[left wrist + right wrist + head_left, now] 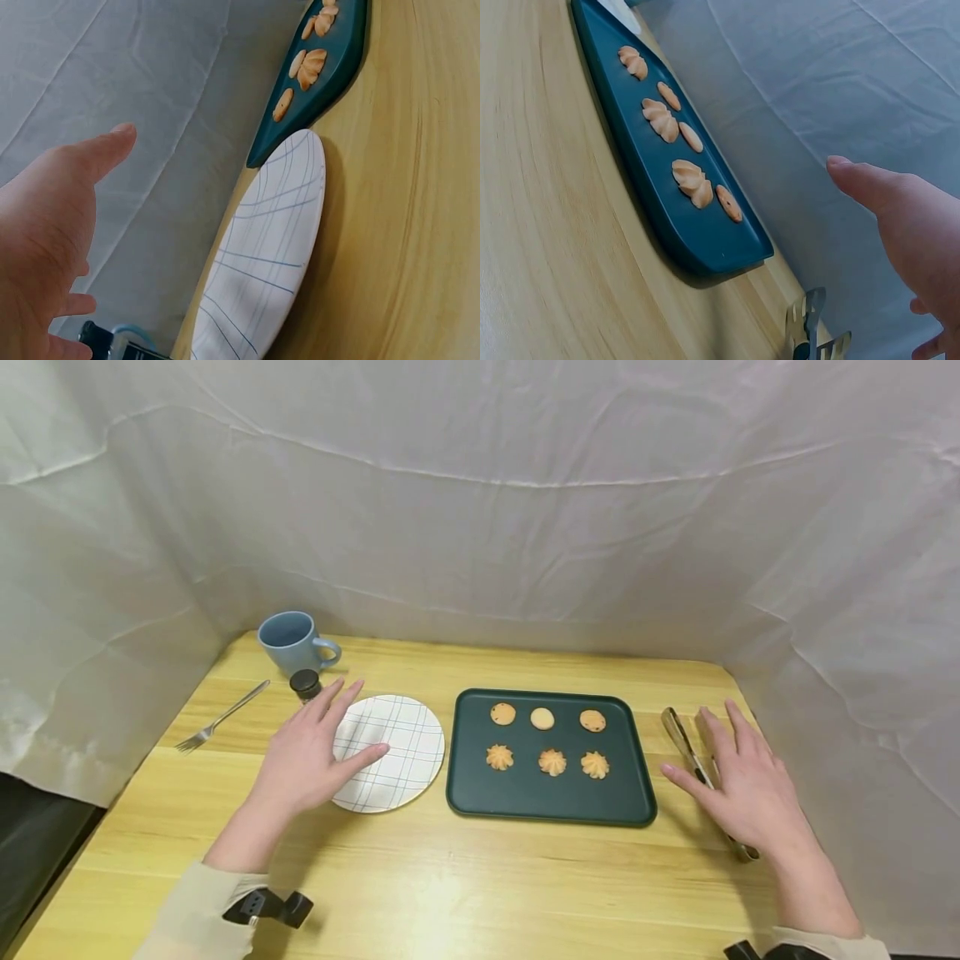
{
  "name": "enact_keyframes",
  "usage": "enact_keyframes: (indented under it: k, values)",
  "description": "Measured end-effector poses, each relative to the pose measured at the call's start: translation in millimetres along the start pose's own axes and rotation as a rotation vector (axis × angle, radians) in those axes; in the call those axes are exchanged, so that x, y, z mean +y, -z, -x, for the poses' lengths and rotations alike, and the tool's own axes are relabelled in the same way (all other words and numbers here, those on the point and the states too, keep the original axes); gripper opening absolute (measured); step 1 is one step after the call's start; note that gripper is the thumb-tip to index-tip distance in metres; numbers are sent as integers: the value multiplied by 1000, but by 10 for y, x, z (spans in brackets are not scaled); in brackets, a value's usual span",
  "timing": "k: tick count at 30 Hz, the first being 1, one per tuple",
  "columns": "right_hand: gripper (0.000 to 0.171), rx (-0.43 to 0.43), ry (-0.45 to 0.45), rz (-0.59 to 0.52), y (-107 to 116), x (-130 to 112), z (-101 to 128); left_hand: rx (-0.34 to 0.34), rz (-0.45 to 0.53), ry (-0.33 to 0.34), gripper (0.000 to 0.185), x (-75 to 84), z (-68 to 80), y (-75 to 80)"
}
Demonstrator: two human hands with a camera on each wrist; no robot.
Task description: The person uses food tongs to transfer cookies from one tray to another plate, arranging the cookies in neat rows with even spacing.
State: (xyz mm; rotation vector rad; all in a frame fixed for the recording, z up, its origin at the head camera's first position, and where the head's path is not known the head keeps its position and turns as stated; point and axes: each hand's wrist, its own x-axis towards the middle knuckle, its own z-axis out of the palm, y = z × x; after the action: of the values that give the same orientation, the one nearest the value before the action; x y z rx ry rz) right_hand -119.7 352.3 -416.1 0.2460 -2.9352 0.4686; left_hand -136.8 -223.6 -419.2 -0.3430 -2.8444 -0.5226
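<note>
With my right hand (750,785) spread flat over the metal tongs (693,760) right of the dark green tray (551,806), and my left hand (307,756) relaxed, a careless grab could knock them off the surface.

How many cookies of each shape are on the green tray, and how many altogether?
Round flat cookies: 3, in the far row of the tray
Swirled rosette cookies: 3, in the near row
Total: 6
</note>
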Motion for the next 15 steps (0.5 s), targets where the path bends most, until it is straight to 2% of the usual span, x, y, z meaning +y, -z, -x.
enact_keyframes:
  k: [8, 15]
  values:
    - [102, 19, -20, -85, -40, 109, 2, -16, 57, 70, 96, -99, 76, -5]
    - [103, 24, -35, -102, -70, 188, 14, -19, 110, 84, 93, -245, 131, -45]
